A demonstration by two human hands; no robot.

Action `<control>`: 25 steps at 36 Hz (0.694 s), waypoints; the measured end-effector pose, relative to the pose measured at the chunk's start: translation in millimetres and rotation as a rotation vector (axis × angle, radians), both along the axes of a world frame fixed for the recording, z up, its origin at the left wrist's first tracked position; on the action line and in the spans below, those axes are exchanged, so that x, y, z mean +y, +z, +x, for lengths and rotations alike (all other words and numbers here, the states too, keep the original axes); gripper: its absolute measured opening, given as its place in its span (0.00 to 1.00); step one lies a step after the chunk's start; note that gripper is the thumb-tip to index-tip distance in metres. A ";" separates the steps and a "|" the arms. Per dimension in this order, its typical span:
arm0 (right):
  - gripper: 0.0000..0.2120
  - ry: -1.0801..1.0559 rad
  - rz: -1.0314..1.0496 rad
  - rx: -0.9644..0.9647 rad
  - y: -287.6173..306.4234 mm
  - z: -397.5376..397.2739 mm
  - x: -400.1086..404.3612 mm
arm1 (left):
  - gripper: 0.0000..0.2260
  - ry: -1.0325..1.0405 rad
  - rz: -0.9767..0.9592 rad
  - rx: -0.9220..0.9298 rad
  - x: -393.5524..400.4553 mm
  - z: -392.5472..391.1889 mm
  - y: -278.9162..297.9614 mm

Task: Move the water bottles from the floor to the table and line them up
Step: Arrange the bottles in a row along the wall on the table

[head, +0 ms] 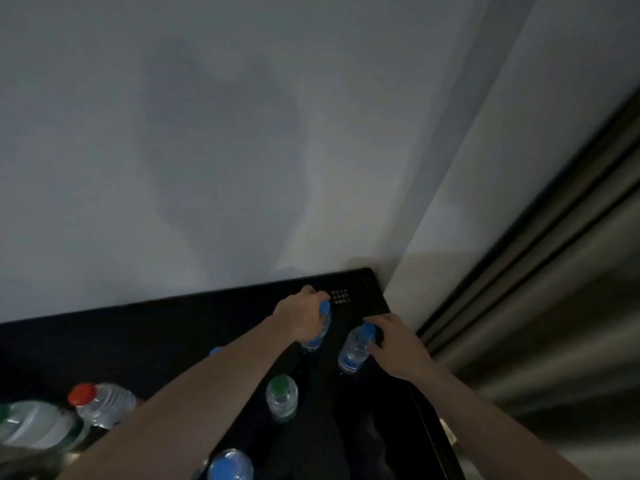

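The left hand (300, 315) curled around one blue-capped clear plastic bottle (318, 329) on the glossy black table (145, 334); the right hand (394, 344) gripped another (355, 348) beside it. A green-capped bottle (282, 396) stood nearer, a red-capped one (104, 403) farther left.

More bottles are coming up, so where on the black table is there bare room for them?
Bare: the table along the wall, left of the left hand. Crowded: the right end, where both hands hold blue-capped bottles, with the green-capped bottle just nearer.

A clear plastic blue-capped bottle (230, 465) is cut off by the bottom edge, another blue cap (215, 350) peeks from behind the left forearm (194, 400).
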State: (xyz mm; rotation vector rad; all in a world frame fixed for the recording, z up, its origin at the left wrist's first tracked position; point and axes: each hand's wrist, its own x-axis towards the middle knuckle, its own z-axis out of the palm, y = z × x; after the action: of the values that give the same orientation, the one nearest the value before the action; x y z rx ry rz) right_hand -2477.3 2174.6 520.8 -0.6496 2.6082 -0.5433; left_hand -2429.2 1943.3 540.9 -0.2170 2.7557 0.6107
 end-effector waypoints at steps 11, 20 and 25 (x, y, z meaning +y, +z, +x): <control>0.15 0.128 -0.035 -0.019 -21.6 -41.3 -0.8 | 0.17 0.132 -0.103 -0.015 17.1 -22.4 -25.1; 0.15 0.166 -0.046 0.047 -19.2 -73.4 0.1 | 0.15 0.243 -0.090 0.006 9.6 -23.8 -24.0; 0.12 0.166 -0.045 0.115 -9.7 -100.2 -8.7 | 0.13 0.336 -0.068 0.012 1.4 -24.7 -24.3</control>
State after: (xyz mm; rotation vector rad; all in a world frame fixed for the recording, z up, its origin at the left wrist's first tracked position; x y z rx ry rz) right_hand -2577.4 2165.9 511.1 -0.9282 2.6217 -0.5285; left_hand -2453.9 1944.7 516.5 -0.7040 2.7743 0.5989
